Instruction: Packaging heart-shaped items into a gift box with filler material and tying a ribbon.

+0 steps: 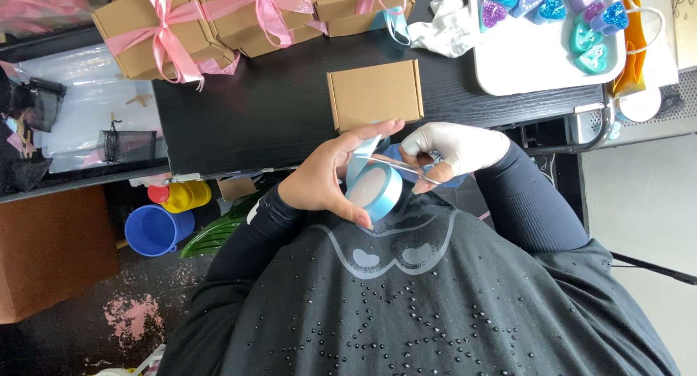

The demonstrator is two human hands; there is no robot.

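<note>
My left hand [327,174] holds a roll of light blue ribbon [373,189] close to my chest, with a loose ribbon end [365,152] raised between thumb and fingers. Gloved in white, my right hand [456,148] grips blue-handled scissors [406,168], whose blades lie across the ribbon end. Just beyond my hands, a plain closed cardboard box [375,94] lies on the black table [276,107].
Three cardboard boxes tied with pink ribbon bows [174,35] stand at the table's far side. A white tray [530,56] holds several glittery heart-shaped pieces at the right. A crumpled white cloth [443,27] lies beside it. Blue and yellow cups [160,227] sit on the floor at left.
</note>
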